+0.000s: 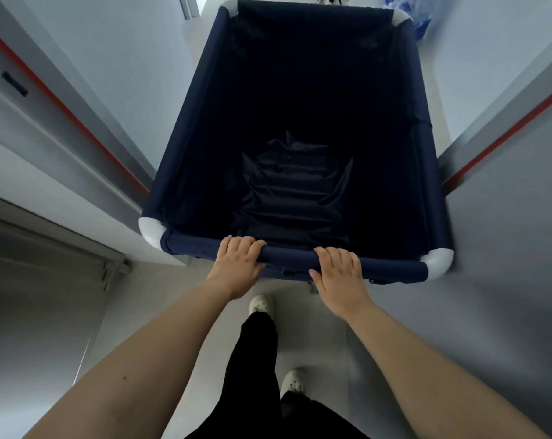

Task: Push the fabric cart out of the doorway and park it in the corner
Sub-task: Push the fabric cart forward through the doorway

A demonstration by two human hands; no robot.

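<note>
The fabric cart (pixel 192 128) is a deep navy-blue bin with white rounded corner pieces, standing right in front of me between two door jambs. It holds only its own crumpled dark lining at the bottom. My left hand (pixel 236 264) grips the padded near rim left of centre, fingers curled over the top. My right hand (pixel 339 275) grips the same rim right of centre. Both arms are stretched forward. The cart's wheels are hidden except for a small metal part under the near rim.
A door frame with a red strip (pixel 87 122) stands close on the left, and another red-edged frame (pixel 503 137) close on the right. A blue plastic bag (pixel 423 17) lies past the cart's far right corner. My feet in white shoes (pixel 262 304) are on pale floor.
</note>
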